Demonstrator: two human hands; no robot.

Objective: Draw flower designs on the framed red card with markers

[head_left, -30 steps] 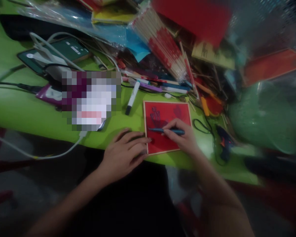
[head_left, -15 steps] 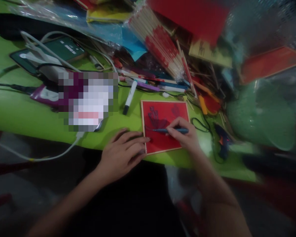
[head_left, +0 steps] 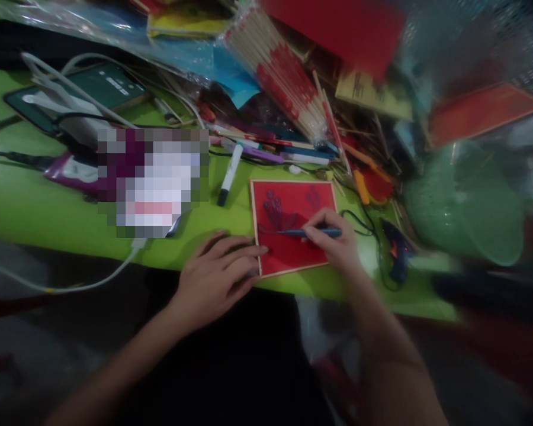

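Observation:
A red card (head_left: 288, 248) with a pale border lies on the green table (head_left: 35, 201) near its front edge, with dark line drawings in its upper half. My right hand (head_left: 335, 245) is closed round a blue pen (head_left: 313, 232) whose tip points left onto the card. My left hand (head_left: 217, 275) lies flat with fingers stretched out beside the card's left edge, fingertips touching that edge.
A black-and-white marker (head_left: 228, 176) lies left of the card. Behind are several pens, a bundle of sticks (head_left: 284, 77), coloured paper, a phone (head_left: 102, 89) with cables, and a green bowl (head_left: 466, 207) at right. A blue glue gun (head_left: 395, 251) lies right of the card.
My right hand and the pen have shifted slightly right and up on the card. The left hand stays at the card's left edge. The view has drifted a little.

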